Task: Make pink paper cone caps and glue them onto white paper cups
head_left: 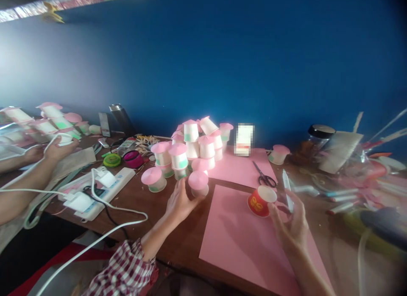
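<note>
My left hand (pixel 182 202) reaches over the brown table with thumb and fingers apart. Its thumb is by the base of a white paper cup with a round pink paper top (pixel 198 181); whether they touch, I cannot tell. My right hand (pixel 294 222) has a white marker pen (pixel 288 190) between its fingers. Its thumb is close to a red paper cup with yellow print (pixel 261 201), which rests on a large pink paper sheet (pixel 232 241). Several more pink-topped cups (pixel 178 156) are stacked beyond my left hand.
Scissors (pixel 265 175) lie behind the red cup, near a blurred-out upright card (pixel 244 139). Markers (pixel 341 198) and a dark-lidded jar (pixel 321 137) stand right. A power strip (pixel 98 194) with a trailing white cable is left, beside another person's hands (pixel 60 147).
</note>
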Demonstrator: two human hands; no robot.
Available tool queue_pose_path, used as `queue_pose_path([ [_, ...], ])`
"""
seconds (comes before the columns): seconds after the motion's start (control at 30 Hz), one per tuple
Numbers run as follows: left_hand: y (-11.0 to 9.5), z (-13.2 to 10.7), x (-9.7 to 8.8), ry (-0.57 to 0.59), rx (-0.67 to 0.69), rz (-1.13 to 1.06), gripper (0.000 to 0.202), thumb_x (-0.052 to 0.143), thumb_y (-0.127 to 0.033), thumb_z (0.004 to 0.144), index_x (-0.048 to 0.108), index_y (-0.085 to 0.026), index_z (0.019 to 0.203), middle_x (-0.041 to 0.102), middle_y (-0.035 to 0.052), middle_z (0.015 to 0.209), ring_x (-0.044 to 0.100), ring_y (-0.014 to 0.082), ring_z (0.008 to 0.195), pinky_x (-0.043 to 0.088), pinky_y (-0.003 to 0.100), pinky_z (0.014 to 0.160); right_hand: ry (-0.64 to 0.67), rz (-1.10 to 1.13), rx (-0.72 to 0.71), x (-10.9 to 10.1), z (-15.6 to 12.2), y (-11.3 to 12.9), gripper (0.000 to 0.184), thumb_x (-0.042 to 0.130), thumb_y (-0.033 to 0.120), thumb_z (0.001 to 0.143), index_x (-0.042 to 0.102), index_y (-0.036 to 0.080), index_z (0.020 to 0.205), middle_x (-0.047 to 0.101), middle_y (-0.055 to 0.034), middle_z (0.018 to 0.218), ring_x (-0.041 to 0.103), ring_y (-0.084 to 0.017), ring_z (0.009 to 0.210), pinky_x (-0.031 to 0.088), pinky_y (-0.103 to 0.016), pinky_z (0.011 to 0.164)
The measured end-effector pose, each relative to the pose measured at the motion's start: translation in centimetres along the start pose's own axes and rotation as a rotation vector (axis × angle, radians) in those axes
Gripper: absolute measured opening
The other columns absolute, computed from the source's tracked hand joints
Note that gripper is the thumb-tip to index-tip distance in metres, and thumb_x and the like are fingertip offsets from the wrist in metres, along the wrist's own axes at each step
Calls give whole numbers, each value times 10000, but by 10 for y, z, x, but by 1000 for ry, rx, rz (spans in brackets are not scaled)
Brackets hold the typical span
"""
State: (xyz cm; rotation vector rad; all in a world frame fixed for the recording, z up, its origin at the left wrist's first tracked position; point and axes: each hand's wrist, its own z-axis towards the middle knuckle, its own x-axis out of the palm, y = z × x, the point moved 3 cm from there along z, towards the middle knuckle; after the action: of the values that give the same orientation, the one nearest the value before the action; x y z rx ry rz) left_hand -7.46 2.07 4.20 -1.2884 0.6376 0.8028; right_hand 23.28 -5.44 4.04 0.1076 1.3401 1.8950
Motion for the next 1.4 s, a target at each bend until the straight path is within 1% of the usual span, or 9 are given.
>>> queue_pose_path([
  [0.17, -4, 13, 7, 38, -78, 11, 641, 631, -607, 677, 457, -186, 1129, 586, 125, 1121, 591, 338, 1033, 477, 407, 748, -11, 18, 56, 1, -1, 2, 657, 613, 513, 760, 429, 216, 1316, 562, -139, 1173, 606, -261, 947, 540, -440, 744],
  [0.43, -24, -5, -12, -72, 57, -15, 536, 615, -538, 722, 494, -198, 1119, 616, 100, 1078, 618, 295, 970, 499, 375, 717, 23, -47, 124, -2, -1, -2, 657, 618, 508, 753, 437, 234, 1322, 578, -130, 1155, 629, -250, 855, 533, -408, 694],
  [0.63, -55, -6, -42, -198, 147, -71, 510, 629, -501, 726, 486, -235, 1138, 640, 42, 937, 583, 158, 589, 467, 304, 559, -30, -43, 132, 0, 1, -2, 651, 630, 534, 725, 493, 202, 1269, 619, -121, 1062, 639, -255, 827, 528, -390, 673],
  [0.73, -62, 8, -65, -314, 113, -101, 623, 663, -520, 681, 440, -216, 1176, 632, 23, 839, 585, 173, 613, 455, 293, 542, -36, -29, 136, -1, 0, -1, 659, 631, 541, 721, 491, 217, 1276, 617, -120, 1082, 639, -259, 837, 525, -393, 680],
  [0.8, -59, 24, -85, -415, 64, -96, 652, 671, -521, 660, 439, -211, 1185, 628, 31, 867, 600, 192, 684, 463, 301, 575, -31, -26, 133, -2, -1, -1, 669, 626, 546, 723, 482, 217, 1287, 613, -127, 1097, 637, -268, 852, 523, -396, 681],
  [0.9, -46, 52, -116, -599, -38, -87, 572, 665, -532, 640, 503, -201, 1078, 620, 26, 848, 602, 204, 735, 472, 325, 655, -3, -7, 134, 0, -2, -4, 679, 620, 546, 729, 461, 220, 1303, 597, -138, 1137, 638, -271, 845, 523, -389, 646],
  [1.0, -33, 77, -131, -681, -116, -86, 497, 626, -535, 669, 534, -214, 1037, 638, 30, 936, 600, 199, 779, 465, 322, 695, -8, 12, 121, 2, -2, -6, 672, 626, 539, 727, 466, 219, 1296, 581, -143, 1162, 636, -262, 827, 524, -387, 638],
  [1.17, -32, 96, -118, -551, -79, -58, 495, 617, -545, 676, 577, -231, 1056, 656, 36, 1018, 602, 230, 891, 460, 327, 738, -20, 12, 97, 2, 0, -3, 645, 625, 520, 730, 481, 218, 1281, 586, -137, 1149, 635, -245, 804, 526, -391, 661],
  [1.4, -33, 101, -105, -477, -149, 107, 513, 609, -578, 671, 606, -259, 1072, 673, 76, 1021, 586, 321, 969, 438, 437, 823, -17, -26, 95, 0, 0, 1, 623, 620, 504, 731, 491, 214, 1266, 593, -130, 1130, 637, -239, 795, 530, -393, 676],
])
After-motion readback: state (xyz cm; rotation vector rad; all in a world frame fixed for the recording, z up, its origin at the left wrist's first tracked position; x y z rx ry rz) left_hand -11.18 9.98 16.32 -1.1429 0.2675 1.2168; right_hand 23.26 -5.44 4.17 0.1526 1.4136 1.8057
